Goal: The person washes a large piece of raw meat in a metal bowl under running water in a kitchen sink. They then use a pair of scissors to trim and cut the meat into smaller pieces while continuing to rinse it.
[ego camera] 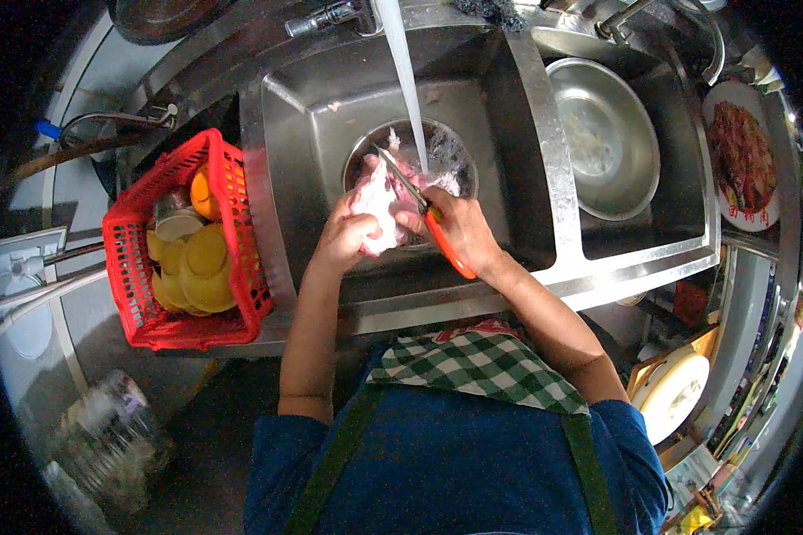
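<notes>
My left hand (349,233) grips a pale pink piece of raw meat (380,197) at its lower end, thumb across it. In my right hand (463,224) are kitchen scissors with orange handles (450,249). Their metal blades point up and left, lying over the meat. Beneath both hands, a round metal bowl (470,150) with water and more meat sits in the large sink basin (515,134). A stream of tap water (405,80) falls into the bowl beside the blades. My fingers and the meat hide part of the bowl.
On the left, a red plastic basket (130,294) holds yellowish round containers (204,267) and an orange item (205,194). The right basin holds a large metal bowl (632,154) with water. A picture of a meat dish (743,157) is beyond it. A steel divider (552,167) separates the basins.
</notes>
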